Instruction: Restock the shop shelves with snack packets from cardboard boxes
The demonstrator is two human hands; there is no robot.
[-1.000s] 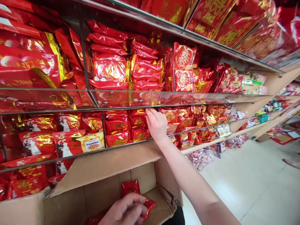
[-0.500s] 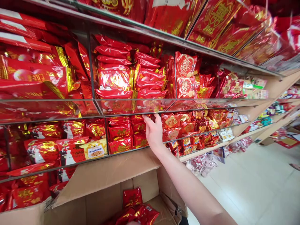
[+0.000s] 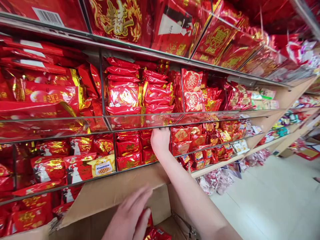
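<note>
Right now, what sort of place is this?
Probably a shop's snack aisle. The divided shelves are packed with wrapped snacks, mostly red packets; a yellow packet reads "Cookies", and a barcode shows up top. An open cardboard box stands in front.

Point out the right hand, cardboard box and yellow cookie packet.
Right hand (image 3: 160, 143): head view, back of hand.
Cardboard box (image 3: 105, 194): head view, far flap.
Yellow cookie packet (image 3: 103, 166): head view, printed front.

Head-worn camera close to shelves (image 3: 291, 95), facing forward, down.
</note>
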